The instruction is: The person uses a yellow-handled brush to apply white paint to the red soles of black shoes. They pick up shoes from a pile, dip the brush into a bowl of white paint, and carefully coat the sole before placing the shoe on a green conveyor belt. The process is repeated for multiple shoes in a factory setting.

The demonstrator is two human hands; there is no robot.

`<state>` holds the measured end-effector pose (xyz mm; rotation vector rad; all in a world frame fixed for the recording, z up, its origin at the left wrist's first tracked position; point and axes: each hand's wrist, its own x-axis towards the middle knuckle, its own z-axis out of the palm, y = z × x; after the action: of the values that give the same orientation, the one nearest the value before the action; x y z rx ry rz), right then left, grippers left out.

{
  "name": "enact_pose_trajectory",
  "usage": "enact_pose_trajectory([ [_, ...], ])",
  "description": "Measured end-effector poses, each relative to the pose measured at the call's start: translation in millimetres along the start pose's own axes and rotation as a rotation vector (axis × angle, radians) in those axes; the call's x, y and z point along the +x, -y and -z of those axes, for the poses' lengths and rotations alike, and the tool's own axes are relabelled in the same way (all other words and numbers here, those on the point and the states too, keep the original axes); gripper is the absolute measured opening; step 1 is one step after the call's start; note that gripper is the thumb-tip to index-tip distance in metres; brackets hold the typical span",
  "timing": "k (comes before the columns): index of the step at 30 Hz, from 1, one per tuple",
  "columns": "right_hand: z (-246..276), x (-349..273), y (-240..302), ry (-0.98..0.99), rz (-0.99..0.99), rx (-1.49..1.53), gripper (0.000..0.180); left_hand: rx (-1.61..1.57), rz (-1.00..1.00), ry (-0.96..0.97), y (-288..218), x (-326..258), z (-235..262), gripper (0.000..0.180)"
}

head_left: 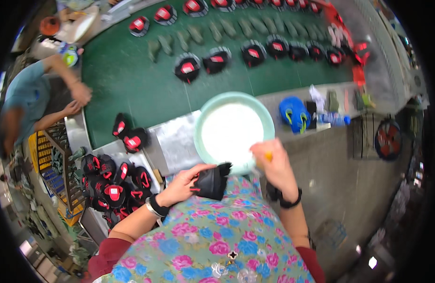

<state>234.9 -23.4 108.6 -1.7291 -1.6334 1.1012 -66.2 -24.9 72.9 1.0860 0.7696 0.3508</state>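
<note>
My left hand (182, 183) grips a black shoe upper with red trim (211, 181), held just above my flowered apron. My right hand (274, 164) is closed on a small orange-handled brush (268, 155) at the near rim of a pale green basin (205, 113) filled with white liquid. The basin stands on a metal shelf (172, 139) beside a green conveyor belt (132, 80).
A pile of black-and-red shoe uppers (114, 188) lies at my left, two more (128, 134) on the belt edge. Rows of uppers and grey lasts run along the belt. Another person's hands (78, 99) rest at the belt's left. Blue sandals (294, 114) lie at right.
</note>
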Motion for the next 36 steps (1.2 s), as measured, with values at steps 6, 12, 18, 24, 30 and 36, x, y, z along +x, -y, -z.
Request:
enact_pose_trajectory([
  [6,-29,11,-79,-0.199,-0.419,0.16,0.025,-0.09,0.213,0.05,36,-5,5,0.051],
  [12,-93,27,-156,-0.278,-0.173,-0.085,0.02,-0.583,0.303,-0.189,60,45,4,0.066],
  [18,-35,10,-73,-0.3,-0.152,0.173,0.022,-0.68,0.274,-0.227,73,73,2,0.062],
  [24,-22,16,-55,-0.317,-0.155,0.292,0.022,-0.706,0.244,-0.278,48,99,-9,0.058],
  [30,-24,3,-59,-0.27,-0.439,0.2,0.024,-0.526,0.053,-0.303,55,106,5,0.058],
  [36,-10,-1,-24,-0.212,-0.386,0.418,0.02,-0.375,-0.035,-0.309,43,115,1,0.057],
])
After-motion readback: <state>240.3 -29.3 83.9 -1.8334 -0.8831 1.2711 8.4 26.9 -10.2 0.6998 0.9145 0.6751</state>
